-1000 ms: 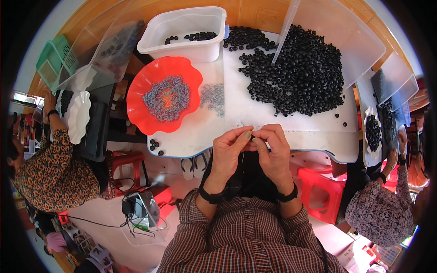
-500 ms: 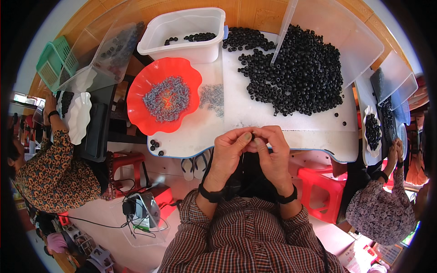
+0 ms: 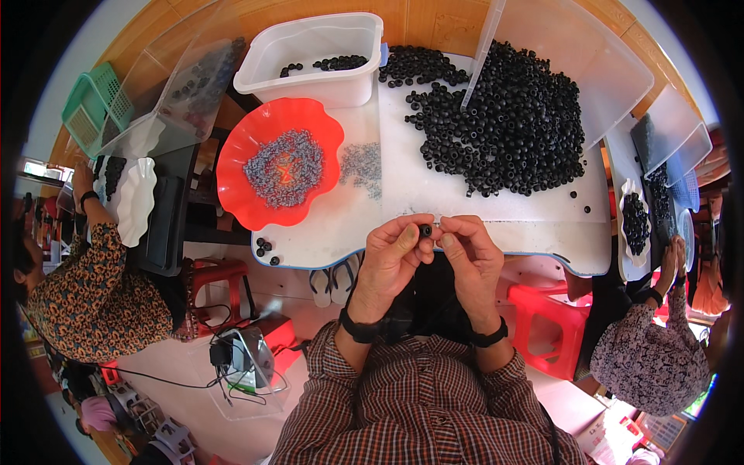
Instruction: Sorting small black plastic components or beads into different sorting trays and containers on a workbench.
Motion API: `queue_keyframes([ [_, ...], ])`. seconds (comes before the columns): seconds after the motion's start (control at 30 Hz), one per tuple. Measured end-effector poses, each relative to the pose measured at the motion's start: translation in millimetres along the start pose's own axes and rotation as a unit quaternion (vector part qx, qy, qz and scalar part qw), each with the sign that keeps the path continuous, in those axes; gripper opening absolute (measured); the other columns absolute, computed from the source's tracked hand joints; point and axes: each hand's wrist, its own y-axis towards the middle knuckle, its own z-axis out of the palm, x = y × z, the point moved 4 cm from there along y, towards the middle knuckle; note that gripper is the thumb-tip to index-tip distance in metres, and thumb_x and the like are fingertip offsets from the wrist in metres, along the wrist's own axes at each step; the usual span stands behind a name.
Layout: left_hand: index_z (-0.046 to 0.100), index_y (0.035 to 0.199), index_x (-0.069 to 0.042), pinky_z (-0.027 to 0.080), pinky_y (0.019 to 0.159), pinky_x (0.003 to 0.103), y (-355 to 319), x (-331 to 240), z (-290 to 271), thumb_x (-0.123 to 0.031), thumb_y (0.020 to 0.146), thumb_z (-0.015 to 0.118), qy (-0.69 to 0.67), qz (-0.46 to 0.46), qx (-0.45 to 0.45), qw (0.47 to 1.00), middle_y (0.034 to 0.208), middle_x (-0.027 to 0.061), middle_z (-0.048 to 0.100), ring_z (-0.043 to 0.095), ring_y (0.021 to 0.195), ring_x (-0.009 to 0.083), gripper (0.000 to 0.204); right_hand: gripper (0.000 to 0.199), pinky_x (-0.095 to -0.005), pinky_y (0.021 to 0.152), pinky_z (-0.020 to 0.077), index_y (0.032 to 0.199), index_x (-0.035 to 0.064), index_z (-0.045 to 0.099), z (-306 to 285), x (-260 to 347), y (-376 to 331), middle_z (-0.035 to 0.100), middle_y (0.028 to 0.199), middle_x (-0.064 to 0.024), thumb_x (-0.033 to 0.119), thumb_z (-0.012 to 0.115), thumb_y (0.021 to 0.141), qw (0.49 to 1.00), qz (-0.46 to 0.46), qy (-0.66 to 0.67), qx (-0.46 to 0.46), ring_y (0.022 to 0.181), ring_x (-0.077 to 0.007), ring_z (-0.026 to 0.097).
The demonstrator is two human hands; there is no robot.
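Observation:
My left hand pinches a small round black part with a hole between thumb and fingers, above the table's near edge. Close beside it, my right hand has its thumb and fingertips pressed together. A tiny pale piece seems to show at those fingertips, too small to name. Beyond both hands lies a big heap of similar black parts on a white sheet. Left of them, a red wavy-rimmed dish holds many tiny grey pieces, and more of these are scattered on the tabletop beside it.
A white tub with some black parts stands at the back left. A clear plastic bin lies tipped behind the heap. Several loose black parts sit at the table's near left corner. Two people work at tables on either side, near a red stool.
My hands have moved slightly apart, and my right hand has shifted right. The black part in my left hand has come into view with its hole showing.

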Motion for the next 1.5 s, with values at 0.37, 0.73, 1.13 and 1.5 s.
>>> queue_keyframes([
  [0.37,0.063,0.114,0.003,0.054,0.065,0.026,4,2,7,-0.011,0.098,0.055,-0.027,0.007,-0.029,0.999,0.091,0.0123,0.069,0.062,0.067,0.0129,0.022,0.018,-0.0235,0.084,0.0483,0.109,-0.0034,0.063,-1,-4,4,0.057,0.105,-0.0059,-0.006,0.057,0.092,1.0,0.008,0.029,-0.007,0.095,-0.0119,0.059],
  [0.73,0.065,0.104,0.0,0.047,0.056,0.021,14,-15,10,-0.021,0.097,0.06,0.05,0.009,-0.144,0.988,0.081,0.0066,0.065,0.056,0.062,0.0071,0.022,0.016,-0.025,0.066,0.0483,0.102,-0.0019,0.064,-10,2,11,0.058,0.094,-0.0092,-0.006,0.061,0.088,0.958,-0.13,-0.25,-0.044,0.076,-0.0136,0.058],
  [1.13,0.062,0.098,0.001,0.048,0.06,0.022,109,-103,50,-0.022,0.096,0.062,0.093,0.113,-0.168,0.975,0.082,0.0059,0.061,0.055,0.067,0.0105,0.022,0.016,-0.0245,0.055,0.0431,0.1,0.0002,0.066,-40,-32,18,0.059,0.091,-0.0095,-0.008,0.062,0.086,0.919,-0.195,-0.325,-0.111,0.066,-0.0136,0.053],
  [1.5,0.06,0.099,0.006,0.056,0.074,0.029,143,-119,39,-0.012,0.094,0.061,0.165,0.179,-0.169,0.955,0.091,0.0152,0.065,0.064,0.079,0.0173,0.019,0.015,-0.0225,0.055,0.0414,0.099,0.0009,0.067,-49,-34,14,0.06,0.091,-0.0078,-0.007,0.062,0.087,0.923,-0.178,-0.291,-0.176,0.065,-0.0102,0.051],
])
